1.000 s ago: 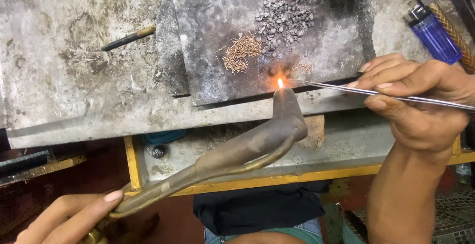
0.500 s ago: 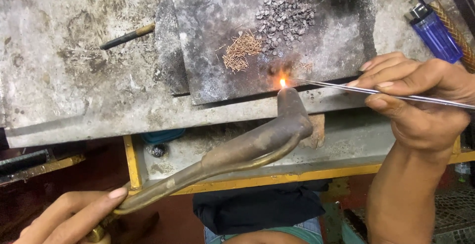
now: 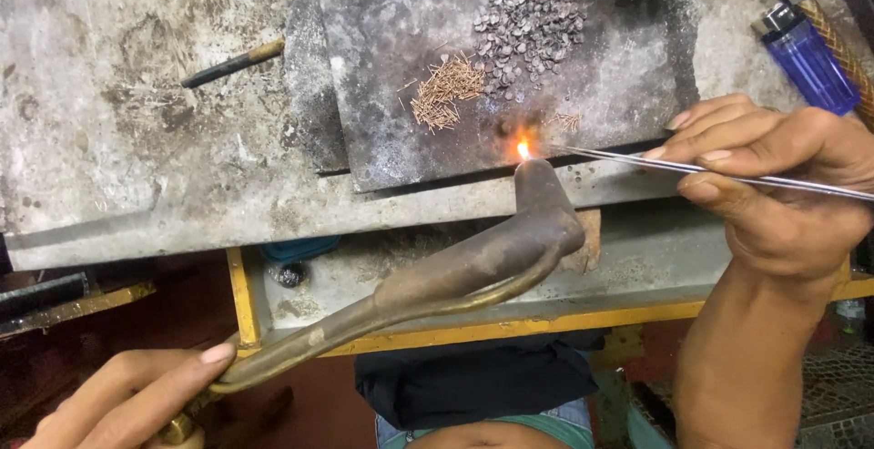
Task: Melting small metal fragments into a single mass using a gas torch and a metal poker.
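My left hand (image 3: 127, 399) grips the handle of a bent brass blowtorch (image 3: 455, 271) at the lower left. The torch's nozzle points up at a dark stone slab (image 3: 382, 94), and a small flame (image 3: 523, 149) burns at its tip near the slab's front edge. My right hand (image 3: 774, 185) pinches long thin metal tweezers (image 3: 692, 167), whose tip reaches left to the flame. On the slab lie a pile of thin copper-coloured wire bits (image 3: 444, 94) and a heap of small grey metal pieces (image 3: 533, 25).
A blue lighter (image 3: 806, 57) lies at the slab's upper right. A dark rod with a brass end (image 3: 232, 64) rests on the worn grey bench top (image 3: 109, 139). A yellow-framed drawer (image 3: 628, 317) sits under the bench, above my lap.
The torch nozzle and flame have drifted very slightly; both hands hold almost the same positions.
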